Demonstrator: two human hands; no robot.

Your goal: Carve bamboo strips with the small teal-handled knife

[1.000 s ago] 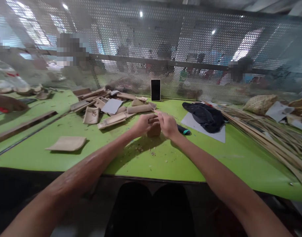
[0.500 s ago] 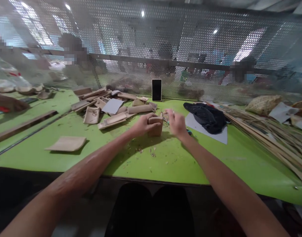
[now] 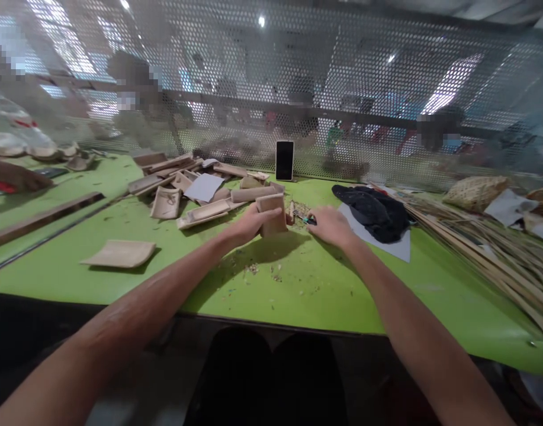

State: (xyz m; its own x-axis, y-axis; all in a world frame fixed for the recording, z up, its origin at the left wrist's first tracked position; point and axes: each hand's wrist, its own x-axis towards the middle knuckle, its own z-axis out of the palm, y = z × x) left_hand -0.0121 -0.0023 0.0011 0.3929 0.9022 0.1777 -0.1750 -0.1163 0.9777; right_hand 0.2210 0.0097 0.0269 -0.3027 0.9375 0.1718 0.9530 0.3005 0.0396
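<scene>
My left hand [image 3: 248, 226] is closed around a curved piece of bamboo [image 3: 271, 214], held tilted just above the table with the thumb across its face. My right hand [image 3: 330, 225] lies low over the table to the right, its fingers wrapped on a utility knife [image 3: 311, 220] with a black and teal handle; most of the handle is hidden under the palm. Between the hands, a small pale wooden stick [image 3: 291, 208] stands beside a heap of shavings [image 3: 301, 209]. More bamboo chips [image 3: 252, 268] are scattered in front of my left hand.
Split bamboo pieces [image 3: 209, 210] pile up at the back left, and one flat piece [image 3: 120, 253] lies nearer. A phone [image 3: 284, 160] stands against the mesh screen [image 3: 235, 118]. Dark cloth [image 3: 373, 213] rests on paper at right, beside long strips [image 3: 471, 254]. Another person's hand [image 3: 20, 177] is far left.
My left hand has lifted and turned the bamboo piece, so its broad face shows. My right hand has moved right and down from beside the bamboo onto the knife.
</scene>
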